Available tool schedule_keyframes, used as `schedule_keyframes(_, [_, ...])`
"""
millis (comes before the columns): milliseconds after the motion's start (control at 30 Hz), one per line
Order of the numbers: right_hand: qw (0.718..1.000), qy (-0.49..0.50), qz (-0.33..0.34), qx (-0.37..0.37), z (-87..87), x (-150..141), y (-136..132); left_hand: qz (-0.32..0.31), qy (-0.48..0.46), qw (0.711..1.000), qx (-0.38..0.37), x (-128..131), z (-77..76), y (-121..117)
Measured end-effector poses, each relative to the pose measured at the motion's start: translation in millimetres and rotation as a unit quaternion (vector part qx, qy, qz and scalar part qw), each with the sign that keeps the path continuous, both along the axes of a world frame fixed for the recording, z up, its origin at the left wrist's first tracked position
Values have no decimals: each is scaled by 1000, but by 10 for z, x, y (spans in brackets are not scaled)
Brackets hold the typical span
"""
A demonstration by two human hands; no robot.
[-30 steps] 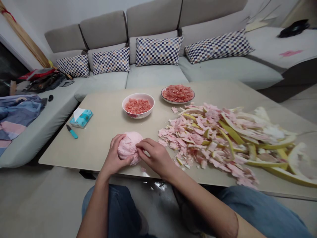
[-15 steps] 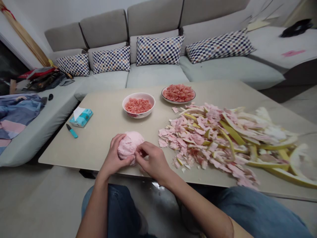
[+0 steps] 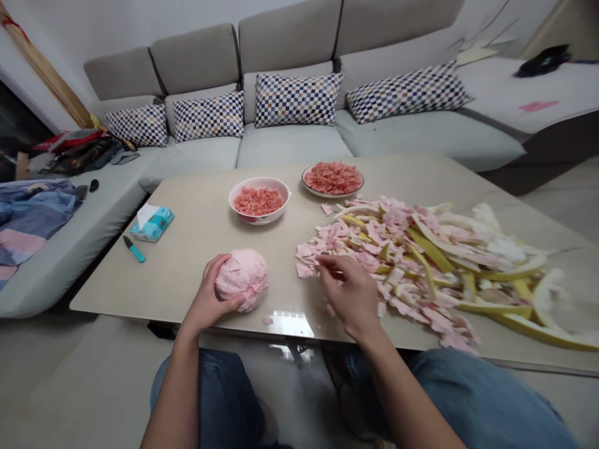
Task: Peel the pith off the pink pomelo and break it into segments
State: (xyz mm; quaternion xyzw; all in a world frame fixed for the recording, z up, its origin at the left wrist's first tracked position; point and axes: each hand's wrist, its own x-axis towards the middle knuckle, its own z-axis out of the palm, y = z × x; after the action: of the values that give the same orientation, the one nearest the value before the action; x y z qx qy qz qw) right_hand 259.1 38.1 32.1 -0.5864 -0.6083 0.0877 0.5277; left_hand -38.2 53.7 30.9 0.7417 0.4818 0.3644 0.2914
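Spread, curved fingers of the left hand (image 3: 206,305) hold a pale-pink round peeled fruit (image 3: 243,279) on the glossy cream table (image 3: 196,218); the right hand (image 3: 352,298), fingers bent, grip unclear, hovers by pink-and-yellow peel scraps (image 3: 423,255). Markings on the turquoise tissue pack (image 3: 156,226) are unreadable.

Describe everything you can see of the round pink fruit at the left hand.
The round pink fruit is a pale ball without outer rind, its surface soft-looking and wrinkled, with rougher folds at the lower right. No red flesh shows on the visible side. It appears to rest on the table near the close edge. The left hand cups its left side, thumb along the lower front.
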Motion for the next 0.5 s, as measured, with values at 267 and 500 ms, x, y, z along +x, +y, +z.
schedule_keyframes(267, [995,-80,-44,43,39,-6,-8,75,9,997,14,47,-41,35])
schedule_keyframes(500, [965,156,167,-131,-23,-550,-2,150,-13,983,-102,9,-76,51])
